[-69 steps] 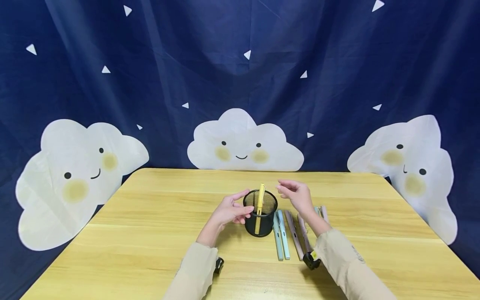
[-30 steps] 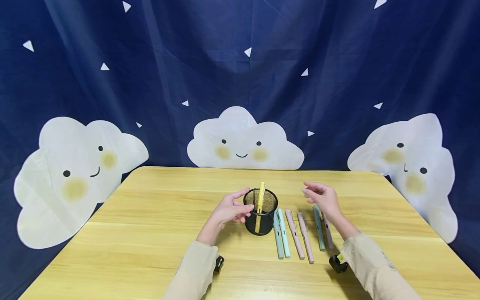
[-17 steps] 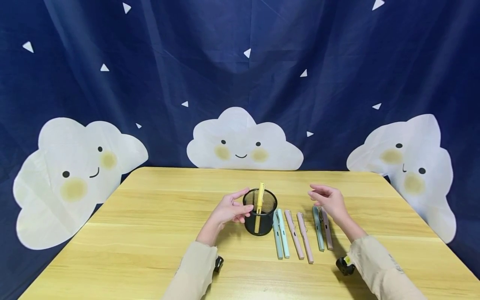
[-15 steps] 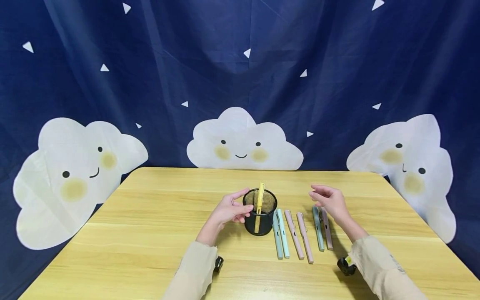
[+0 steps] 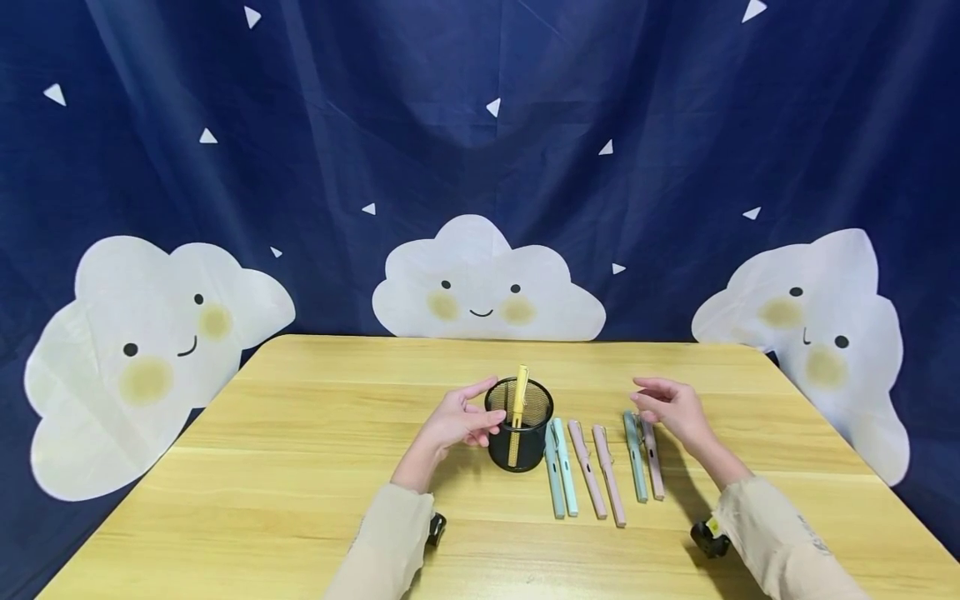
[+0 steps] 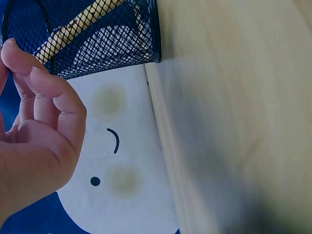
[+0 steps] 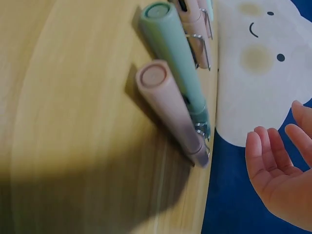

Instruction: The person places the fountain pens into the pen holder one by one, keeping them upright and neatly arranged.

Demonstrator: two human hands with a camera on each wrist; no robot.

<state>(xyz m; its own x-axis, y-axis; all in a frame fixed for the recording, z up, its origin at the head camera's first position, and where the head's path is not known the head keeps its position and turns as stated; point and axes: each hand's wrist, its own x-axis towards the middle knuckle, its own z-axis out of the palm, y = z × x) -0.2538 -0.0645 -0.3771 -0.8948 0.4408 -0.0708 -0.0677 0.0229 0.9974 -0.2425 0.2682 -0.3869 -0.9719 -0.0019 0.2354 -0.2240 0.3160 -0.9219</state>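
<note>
In my head view the light is bright and even, with a faint glare low on the pale yellow wood-grain tabletop [image 5: 262,467] and a soft shadow below my bare right hand [image 5: 675,412]. Pale streaks of sheen run down the folds of the navy blue fabric backdrop [image 5: 330,250]. My wrist views are dimmer: a blurred grey shadow crosses the left one, a broad brown shadow the right, the wood grain softly focused.
</note>
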